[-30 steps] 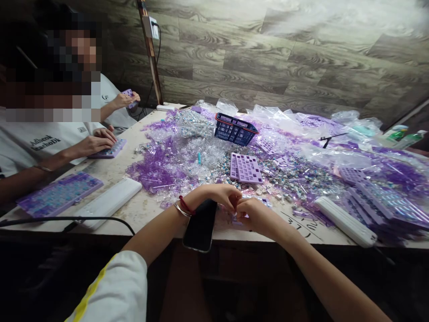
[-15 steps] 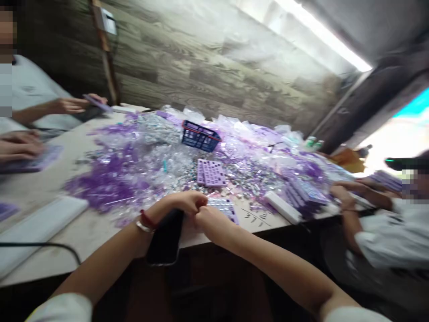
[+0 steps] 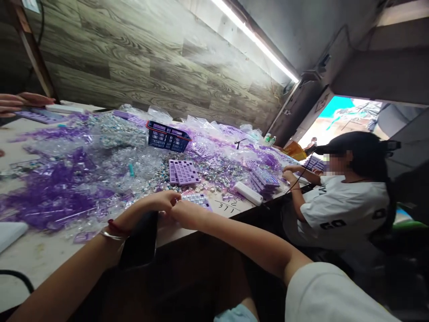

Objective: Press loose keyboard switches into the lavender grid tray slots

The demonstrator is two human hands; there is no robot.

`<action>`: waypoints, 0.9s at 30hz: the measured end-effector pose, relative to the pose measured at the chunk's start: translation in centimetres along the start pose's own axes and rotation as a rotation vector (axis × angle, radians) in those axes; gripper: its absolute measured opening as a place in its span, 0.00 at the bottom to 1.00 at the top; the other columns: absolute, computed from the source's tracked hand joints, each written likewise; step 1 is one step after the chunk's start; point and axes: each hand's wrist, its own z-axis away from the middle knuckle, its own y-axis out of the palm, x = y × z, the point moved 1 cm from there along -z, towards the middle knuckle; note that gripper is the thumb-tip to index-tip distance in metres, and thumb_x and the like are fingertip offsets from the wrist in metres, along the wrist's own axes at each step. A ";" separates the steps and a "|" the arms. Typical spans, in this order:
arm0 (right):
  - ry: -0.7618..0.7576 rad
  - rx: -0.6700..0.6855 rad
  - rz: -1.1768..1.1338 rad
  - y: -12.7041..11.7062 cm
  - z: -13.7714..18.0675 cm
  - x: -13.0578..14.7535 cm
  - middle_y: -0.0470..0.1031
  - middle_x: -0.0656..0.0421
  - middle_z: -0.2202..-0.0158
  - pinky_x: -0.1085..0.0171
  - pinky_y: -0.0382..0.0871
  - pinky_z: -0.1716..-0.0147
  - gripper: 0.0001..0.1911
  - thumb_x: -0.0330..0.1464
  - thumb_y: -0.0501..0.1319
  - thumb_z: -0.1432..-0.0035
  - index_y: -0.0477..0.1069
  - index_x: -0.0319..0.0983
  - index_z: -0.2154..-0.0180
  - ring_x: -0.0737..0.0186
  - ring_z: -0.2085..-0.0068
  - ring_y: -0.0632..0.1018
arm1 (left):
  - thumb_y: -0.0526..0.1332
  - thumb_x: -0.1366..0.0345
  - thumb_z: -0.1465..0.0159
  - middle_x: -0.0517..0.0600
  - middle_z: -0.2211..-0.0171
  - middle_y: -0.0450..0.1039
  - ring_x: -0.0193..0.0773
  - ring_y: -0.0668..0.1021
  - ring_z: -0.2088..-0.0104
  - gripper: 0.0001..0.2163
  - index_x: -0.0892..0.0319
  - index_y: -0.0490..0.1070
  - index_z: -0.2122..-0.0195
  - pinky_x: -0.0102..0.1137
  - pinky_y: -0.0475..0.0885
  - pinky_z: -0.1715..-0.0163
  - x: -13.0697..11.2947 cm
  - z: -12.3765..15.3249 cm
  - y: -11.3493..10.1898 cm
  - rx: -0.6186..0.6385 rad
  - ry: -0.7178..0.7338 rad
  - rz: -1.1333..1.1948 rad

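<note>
My left hand and my right hand meet at the table's front edge, fingertips together. Both are closed, and whatever lies between the fingers is hidden. Just beyond my right hand is a purple gridded plate filled with small shiny pieces, partly covered by that hand. A dark phone lies at the edge under my left wrist, which wears a red band and a silver bracelet. Farther in, two overlapping purple plates with square holes rest among scattered small parts.
A dark blue basket stands amid heaps of clear and purple plastic pieces. On the right are a white bar and stacked purple plates. A co-worker sits there; another person's hand shows at far left.
My view has swung right, so the table's contents sit farther left and more of the right-hand co-worker shows. My hands stay together, still closed, at the same spot by the plate.
</note>
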 end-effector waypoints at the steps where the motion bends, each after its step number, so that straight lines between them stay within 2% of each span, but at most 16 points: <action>1: 0.007 -0.002 0.004 0.0 -0.1 -0.3 0.77 0.55 0.70 0.68 0.63 0.68 0.08 0.21 0.58 0.48 0.76 0.33 0.71 0.60 0.65 0.74 | 0.62 0.66 0.61 0.46 0.73 0.73 0.40 0.75 0.70 0.16 0.62 0.68 0.68 0.25 0.66 0.76 0.0 0.0 0.0 0.006 0.011 -0.004; 4: 0.006 0.025 -0.095 -0.5 0.1 -1.6 0.76 0.58 0.73 0.69 0.63 0.69 0.05 0.23 0.61 0.50 0.75 0.33 0.75 0.63 0.68 0.73 | 0.63 0.67 0.61 0.46 0.74 0.73 0.39 0.75 0.72 0.18 0.62 0.69 0.66 0.25 0.66 0.77 -0.1 0.1 -0.1 0.039 -0.007 0.023; 7: 0.034 0.064 -0.289 -1.0 0.5 -3.0 0.77 0.62 0.72 0.72 0.64 0.68 0.05 0.24 0.62 0.50 0.77 0.35 0.72 0.66 0.68 0.74 | 0.62 0.67 0.60 0.45 0.77 0.72 0.37 0.74 0.75 0.17 0.62 0.69 0.67 0.25 0.65 0.78 -0.2 0.3 0.0 0.057 -0.042 0.075; 12: 0.184 0.112 -0.442 -0.7 -0.6 -4.3 0.76 0.63 0.78 0.73 0.65 0.75 0.03 0.26 0.65 0.53 0.77 0.34 0.72 0.66 0.73 0.76 | 0.62 0.69 0.60 0.45 0.79 0.70 0.34 0.71 0.78 0.12 0.63 0.71 0.71 0.25 0.63 0.78 -0.4 0.3 0.5 0.045 -0.008 0.022; 17: 0.379 0.241 -0.579 0.3 -1.6 -4.3 0.73 0.61 0.84 0.70 0.71 0.79 0.07 0.27 0.65 0.54 0.70 0.34 0.81 0.63 0.78 0.77 | 0.63 0.68 0.58 0.46 0.79 0.69 0.34 0.71 0.78 0.11 0.63 0.74 0.71 0.26 0.65 0.78 0.2 -0.1 0.8 0.063 -0.005 0.012; 20: 0.455 0.359 -0.674 0.5 -1.1 -3.8 0.73 0.61 0.85 0.69 0.74 0.78 0.07 0.25 0.64 0.55 0.69 0.35 0.80 0.63 0.78 0.78 | 0.64 0.68 0.58 0.46 0.79 0.70 0.34 0.72 0.77 0.11 0.64 0.74 0.71 0.26 0.66 0.77 0.1 0.1 0.8 0.042 0.016 -0.014; 23: 0.495 0.461 -0.766 0.2 -0.5 -3.5 0.75 0.59 0.82 0.69 0.76 0.74 0.05 0.25 0.62 0.52 0.69 0.35 0.78 0.64 0.76 0.79 | 0.64 0.68 0.57 0.46 0.80 0.70 0.35 0.72 0.77 0.10 0.64 0.73 0.72 0.27 0.67 0.77 -0.5 0.6 0.7 0.027 -0.014 -0.052; 27: 0.541 0.523 -0.857 -0.5 -0.2 -3.3 0.76 0.57 0.81 0.71 0.76 0.74 0.09 0.26 0.59 0.48 0.70 0.33 0.79 0.66 0.78 0.78 | 0.64 0.68 0.57 0.47 0.81 0.69 0.36 0.72 0.78 0.08 0.64 0.72 0.74 0.28 0.67 0.77 -1.0 0.9 0.7 0.021 -0.031 -0.071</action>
